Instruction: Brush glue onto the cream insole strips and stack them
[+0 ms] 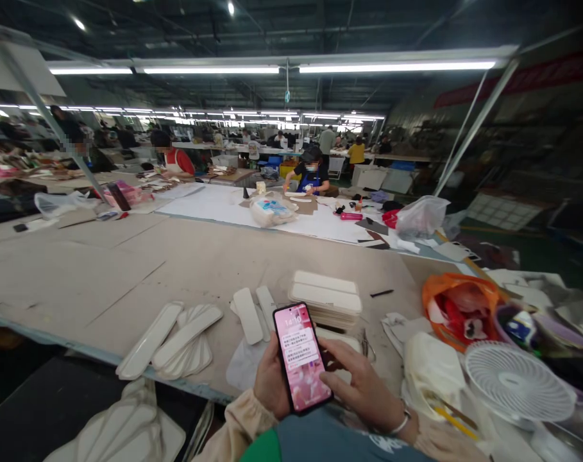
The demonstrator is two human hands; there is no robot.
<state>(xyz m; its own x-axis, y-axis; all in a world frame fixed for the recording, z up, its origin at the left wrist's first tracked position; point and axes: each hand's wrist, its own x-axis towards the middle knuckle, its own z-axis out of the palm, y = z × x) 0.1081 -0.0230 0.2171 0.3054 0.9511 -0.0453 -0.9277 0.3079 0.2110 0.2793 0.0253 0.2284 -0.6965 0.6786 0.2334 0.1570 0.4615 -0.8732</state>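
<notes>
left hand (270, 380) grips a phone (301, 358) above the worktable (176, 269). right hand (363, 385) rests loose, fingers touching its screen edge. white padded strips (176, 340) lie nearby.

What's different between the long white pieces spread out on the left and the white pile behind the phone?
The spread pieces lie fanned and overlapping at a slant; the pile is stacked squarely. The spread pieces look longer and narrower than the pile's. The spread pieces sit near the edge of the table; the pile lies farther in, beyond the phone held by the left hand. Both are white with rounded ends.
</notes>
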